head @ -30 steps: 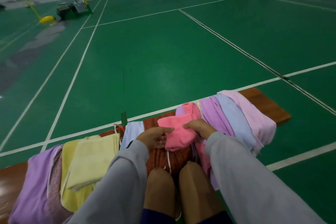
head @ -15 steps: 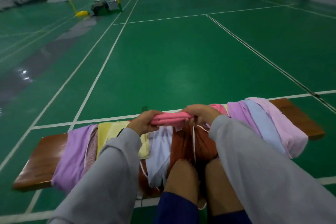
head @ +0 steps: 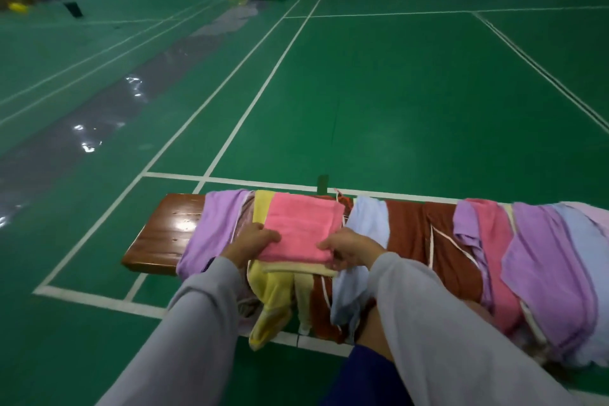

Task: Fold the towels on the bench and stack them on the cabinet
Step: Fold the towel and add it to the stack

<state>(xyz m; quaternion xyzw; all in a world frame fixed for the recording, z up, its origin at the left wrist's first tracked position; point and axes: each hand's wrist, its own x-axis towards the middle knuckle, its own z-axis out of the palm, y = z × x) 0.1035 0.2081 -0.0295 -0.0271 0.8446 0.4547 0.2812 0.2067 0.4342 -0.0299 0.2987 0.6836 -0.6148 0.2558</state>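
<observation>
On the bench [head: 161, 234] beside a green court, a folded pink towel [head: 301, 227] lies flat near the bench's left end, on top of a yellow towel [head: 270, 293]. The person's left hand [head: 253, 239] pinches its near left corner, thumb on top. The right hand [head: 349, 249] pinches the near right corner. The fingers underneath are hidden. Draped towels cover the bench's right stretch, which the frame cuts off.

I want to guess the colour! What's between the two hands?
In the head view, the folded pink towel lies between the left hand and the right hand, which pinch its near edge. It rests on a yellow towel.
</observation>
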